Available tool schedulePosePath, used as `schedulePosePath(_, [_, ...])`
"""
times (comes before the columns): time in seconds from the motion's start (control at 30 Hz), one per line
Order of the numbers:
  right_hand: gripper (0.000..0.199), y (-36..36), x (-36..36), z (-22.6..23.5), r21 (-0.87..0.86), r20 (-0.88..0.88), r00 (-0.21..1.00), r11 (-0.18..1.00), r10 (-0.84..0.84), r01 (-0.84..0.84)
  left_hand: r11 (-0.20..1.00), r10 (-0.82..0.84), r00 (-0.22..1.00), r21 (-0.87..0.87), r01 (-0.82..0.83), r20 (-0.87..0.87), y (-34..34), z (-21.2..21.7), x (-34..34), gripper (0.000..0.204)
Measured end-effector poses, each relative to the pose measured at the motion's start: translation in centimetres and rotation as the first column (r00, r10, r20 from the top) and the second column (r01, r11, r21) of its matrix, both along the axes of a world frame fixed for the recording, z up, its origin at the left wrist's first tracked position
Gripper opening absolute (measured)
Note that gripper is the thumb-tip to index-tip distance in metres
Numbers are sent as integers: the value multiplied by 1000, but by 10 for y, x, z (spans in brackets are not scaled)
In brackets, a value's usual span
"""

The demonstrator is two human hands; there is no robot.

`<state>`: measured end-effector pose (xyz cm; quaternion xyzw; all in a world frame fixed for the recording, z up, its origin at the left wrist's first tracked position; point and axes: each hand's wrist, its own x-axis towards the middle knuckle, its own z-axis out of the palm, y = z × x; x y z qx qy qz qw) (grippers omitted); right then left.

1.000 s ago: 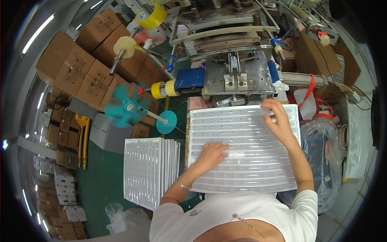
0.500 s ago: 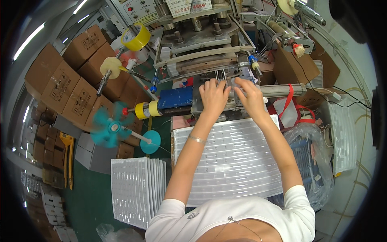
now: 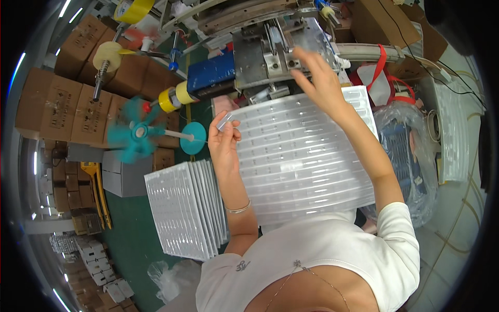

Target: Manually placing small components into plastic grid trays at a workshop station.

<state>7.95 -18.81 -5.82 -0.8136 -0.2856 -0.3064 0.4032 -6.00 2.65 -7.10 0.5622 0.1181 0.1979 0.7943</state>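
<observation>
My left hand [image 3: 224, 143] is closed on a small, clear, tube-like piece [image 3: 224, 121], held between thumb and fingers by the left edge of a large white ribbed tray [image 3: 306, 171]. Rows of small shiny pieces appear to lie along the tray's grooves. My right hand [image 3: 321, 83] is open, fingers stretched and thumb apart, at the right side of a metal clamp fixture [image 3: 278, 60] on the press machine's steel plate [image 3: 249, 62]. Whether its fingertips touch the fixture I cannot tell.
A stack of white ribbed trays [image 3: 182, 208] stands left of me. Beyond it a teal fan [image 3: 139, 132] spins near cardboard boxes [image 3: 65, 112]. A blue block [image 3: 210, 72] sits left of the plate. At right lies a plastic-wrapped blue crate [image 3: 400, 161].
Both hands were together at the fixture. My left hand has come back to the tray's left edge with the clear piece; my right hand stays by the fixture. The view has tilted downward.
</observation>
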Motion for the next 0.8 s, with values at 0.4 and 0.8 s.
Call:
schedulePosePath(0.4, [22, -38, -145, -76, -652, -411, 890, 618, 199, -439, 979, -202, 977, 4, 203, -65, -25, -12, -6, 31])
schedulePosePath(0.8, [27, -22, -100, -28, -35, -677, 611, 811, 410, -584, 849, 51, 996, -528, -5, 72, -10, -35, -8, 10])
